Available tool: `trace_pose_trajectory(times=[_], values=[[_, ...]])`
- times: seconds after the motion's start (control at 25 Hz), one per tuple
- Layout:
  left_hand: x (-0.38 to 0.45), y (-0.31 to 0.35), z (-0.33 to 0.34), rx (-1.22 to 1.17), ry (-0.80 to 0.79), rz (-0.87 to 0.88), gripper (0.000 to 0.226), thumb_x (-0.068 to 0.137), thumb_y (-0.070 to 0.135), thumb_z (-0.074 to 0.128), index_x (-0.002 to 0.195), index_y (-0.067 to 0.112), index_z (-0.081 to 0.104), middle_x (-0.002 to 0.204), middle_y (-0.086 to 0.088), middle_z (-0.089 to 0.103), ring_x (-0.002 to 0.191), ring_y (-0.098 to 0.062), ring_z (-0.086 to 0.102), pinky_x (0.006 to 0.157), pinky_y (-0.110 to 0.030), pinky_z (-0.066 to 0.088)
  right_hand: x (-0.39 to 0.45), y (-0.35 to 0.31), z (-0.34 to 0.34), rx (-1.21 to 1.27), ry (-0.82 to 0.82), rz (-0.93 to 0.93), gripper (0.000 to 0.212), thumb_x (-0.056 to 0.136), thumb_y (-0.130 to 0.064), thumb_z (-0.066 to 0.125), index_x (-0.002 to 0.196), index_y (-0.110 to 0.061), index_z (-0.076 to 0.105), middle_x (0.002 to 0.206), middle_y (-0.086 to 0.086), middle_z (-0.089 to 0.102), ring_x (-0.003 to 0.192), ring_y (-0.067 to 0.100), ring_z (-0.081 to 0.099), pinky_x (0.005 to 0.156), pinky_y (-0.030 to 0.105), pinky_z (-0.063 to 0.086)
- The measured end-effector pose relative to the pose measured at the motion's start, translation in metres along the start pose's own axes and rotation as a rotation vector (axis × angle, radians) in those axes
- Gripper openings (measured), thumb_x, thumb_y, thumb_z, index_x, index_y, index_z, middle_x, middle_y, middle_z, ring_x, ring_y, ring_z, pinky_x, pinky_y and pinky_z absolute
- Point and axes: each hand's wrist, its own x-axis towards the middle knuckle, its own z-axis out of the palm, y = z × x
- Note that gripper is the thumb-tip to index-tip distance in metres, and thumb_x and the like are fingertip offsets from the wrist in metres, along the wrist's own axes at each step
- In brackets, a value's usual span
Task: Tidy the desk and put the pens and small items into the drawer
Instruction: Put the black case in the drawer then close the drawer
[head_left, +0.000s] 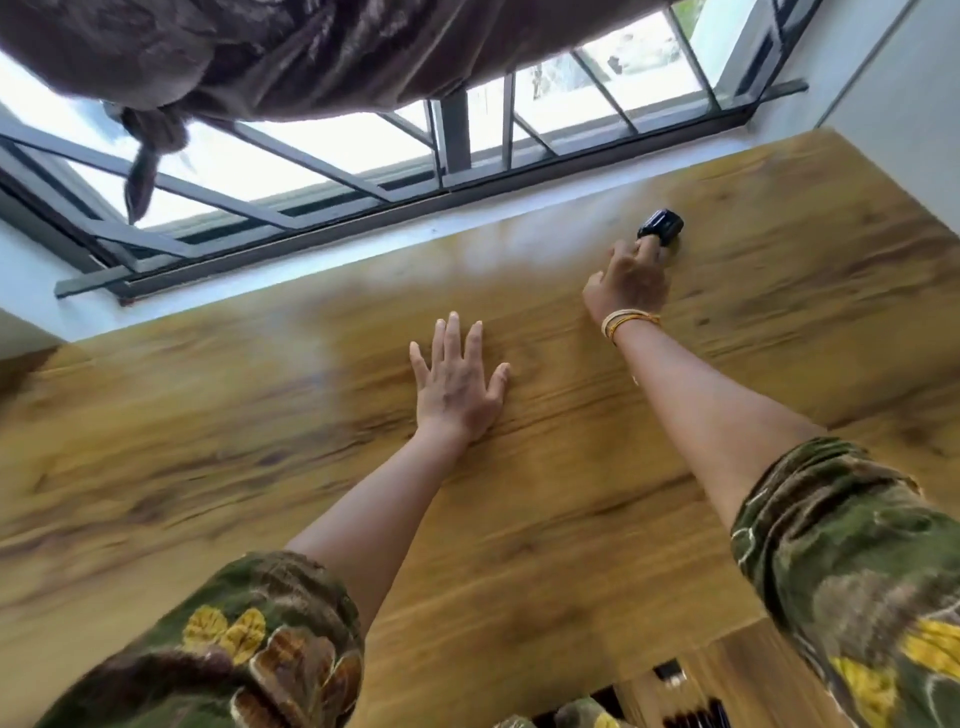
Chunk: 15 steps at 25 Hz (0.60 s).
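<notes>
i see one wooden desk, almost bare, with a barred window and one brown curtain beyond its far edge at twelve o'clock. my left hand lies flat at centre, fingers spread wide, holding nothing. my right hand reaches toward one o'clock, fingers pinched on one small black item standing on the desk near the far edge. nothing lies between the hands. an open drawer shows at five o'clock below the near edge, contents dark and unclear.
</notes>
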Motion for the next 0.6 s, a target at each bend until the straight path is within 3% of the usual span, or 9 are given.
trace_pose_trajectory(times=[0.12, 0.24, 0.44, 0.6], values=[[0.005, -0.005, 0.006, 0.011, 0.043, -0.001, 0.066, 0.092, 0.056, 0.033, 0.151, 0.026, 0.023, 0.162, -0.005, 0.009, 0.150, -0.023, 0.004, 0.118, -0.055, 0.000, 0.036, 0.009, 0.006, -0.133, 0.018, 0.086, 0.054, 0.072, -0.025, 0.055, 0.123, -0.011, 0.049, 0.144, 0.021, 0.035, 0.128, 0.041, 0.037, 0.097, 0.051, 0.038], [0.006, -0.006, 0.007, 0.005, 0.067, 0.000, 0.066, 0.091, 0.057, 0.035, 0.150, 0.027, 0.026, 0.162, -0.004, 0.013, 0.150, -0.022, 0.007, 0.118, -0.055, 0.002, 0.059, 0.018, 0.013, -0.093, -0.063, 0.179, 0.058, 0.077, -0.037, 0.051, 0.132, -0.021, 0.044, 0.154, 0.021, 0.021, 0.132, 0.048, 0.028, 0.105, 0.055, 0.028], [0.005, -0.006, 0.006, -0.008, 0.081, -0.006, 0.066, 0.090, 0.056, 0.037, 0.149, 0.027, 0.028, 0.161, -0.004, 0.016, 0.149, -0.022, 0.009, 0.118, -0.054, 0.003, 0.071, 0.019, 0.006, -0.145, -0.072, 0.093, 0.045, 0.083, -0.036, 0.046, 0.119, -0.009, 0.051, 0.129, 0.023, 0.042, 0.113, 0.042, 0.046, 0.089, 0.045, 0.043], [0.004, -0.005, 0.004, -0.016, 0.085, -0.002, 0.066, 0.090, 0.057, 0.037, 0.149, 0.028, 0.027, 0.161, -0.005, 0.016, 0.149, -0.023, 0.009, 0.118, -0.054, 0.003, 0.042, 0.014, -0.007, -0.032, -0.102, 0.095, 0.057, 0.081, -0.047, 0.055, 0.122, -0.008, 0.049, 0.119, 0.020, 0.053, 0.100, 0.040, 0.061, 0.082, 0.041, 0.051]])
